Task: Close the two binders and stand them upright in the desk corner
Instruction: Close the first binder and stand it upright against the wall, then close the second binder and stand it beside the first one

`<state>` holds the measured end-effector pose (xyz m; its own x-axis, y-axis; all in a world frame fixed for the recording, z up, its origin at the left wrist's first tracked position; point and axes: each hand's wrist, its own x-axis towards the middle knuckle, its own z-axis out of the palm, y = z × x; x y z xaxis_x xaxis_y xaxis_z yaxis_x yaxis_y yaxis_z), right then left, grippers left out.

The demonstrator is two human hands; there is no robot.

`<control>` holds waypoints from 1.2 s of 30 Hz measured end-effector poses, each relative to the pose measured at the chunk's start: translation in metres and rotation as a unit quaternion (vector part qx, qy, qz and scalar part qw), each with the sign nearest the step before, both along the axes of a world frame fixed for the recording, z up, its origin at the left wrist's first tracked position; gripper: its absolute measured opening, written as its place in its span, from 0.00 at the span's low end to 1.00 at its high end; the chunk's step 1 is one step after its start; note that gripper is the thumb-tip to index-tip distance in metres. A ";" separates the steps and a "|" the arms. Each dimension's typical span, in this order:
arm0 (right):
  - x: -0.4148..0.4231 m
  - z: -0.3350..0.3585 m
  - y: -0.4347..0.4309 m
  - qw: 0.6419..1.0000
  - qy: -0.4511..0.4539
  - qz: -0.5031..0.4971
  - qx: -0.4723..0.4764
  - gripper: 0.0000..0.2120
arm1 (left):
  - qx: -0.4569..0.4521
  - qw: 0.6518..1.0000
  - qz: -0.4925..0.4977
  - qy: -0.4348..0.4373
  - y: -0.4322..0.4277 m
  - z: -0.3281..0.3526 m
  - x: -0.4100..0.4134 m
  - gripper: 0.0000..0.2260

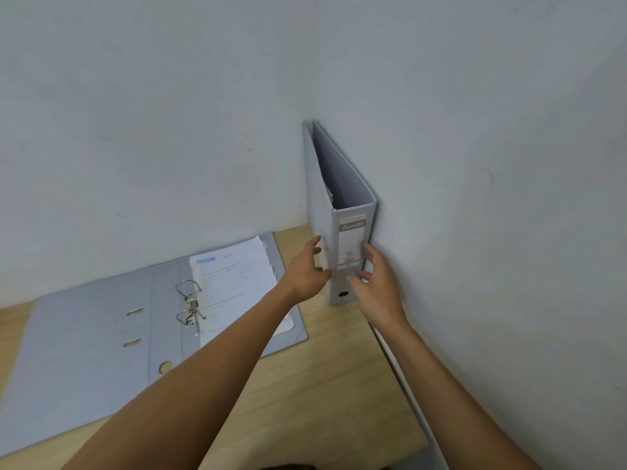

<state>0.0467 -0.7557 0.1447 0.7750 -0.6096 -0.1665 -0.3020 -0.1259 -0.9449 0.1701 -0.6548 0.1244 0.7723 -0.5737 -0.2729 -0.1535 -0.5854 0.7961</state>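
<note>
We see one grey binder (351, 212) standing upright in the desk corner, its spine facing us and its right cover close against the right-hand wall (509, 164). Its covers gape a little at the top, and a thin edge of paper shows inside near the left cover. The second binder (101, 334) lies open and flat on the wooden desk (322, 385), to the left of the standing one and near the back wall (152, 113). In it, a stack of printed sheets (234, 283) rests on the right half, beside the metal ring mechanism (188, 305), whose arches stand apart from the sheets; the left half is bare grey board with two slots and a round hole.

Our left hand (305, 271) lies against the upright binder's left cover, fingers loosely curled, thumb near the spine. Our right hand (380, 283) cups the spine's right edge, fingers half spread, touching low on the label. Whether either hand truly grips, we cannot tell.

Bare desk lies between the two binders and in front of the standing one, out to the near edge; the desk's right edge runs along the wall.
</note>
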 end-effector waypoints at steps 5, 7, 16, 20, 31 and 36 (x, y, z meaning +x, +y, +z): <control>0.003 -0.002 0.027 0.999 0.009 0.034 -0.006 0.31 | -0.026 1.000 0.011 0.009 0.034 0.007 -0.003 0.33; 0.009 -0.006 0.048 0.998 0.024 0.060 -0.015 0.27 | -0.045 0.998 0.043 0.028 0.062 0.009 -0.004 0.30; 0.030 -0.044 0.171 0.965 0.130 0.229 -0.002 0.16 | 0.021 0.977 0.165 0.130 0.267 -0.035 -0.003 0.16; 0.045 -0.066 0.241 0.950 0.171 0.262 0.009 0.14 | 0.050 0.959 0.230 0.157 0.366 -0.053 0.003 0.17; 0.098 -0.110 0.397 0.903 0.253 0.347 -0.011 0.20 | 0.091 0.892 0.409 0.169 0.568 -0.097 0.014 0.26; 0.117 -0.116 0.438 0.868 0.282 0.407 -0.042 0.31 | 0.083 0.872 0.439 0.201 0.597 -0.114 0.025 0.27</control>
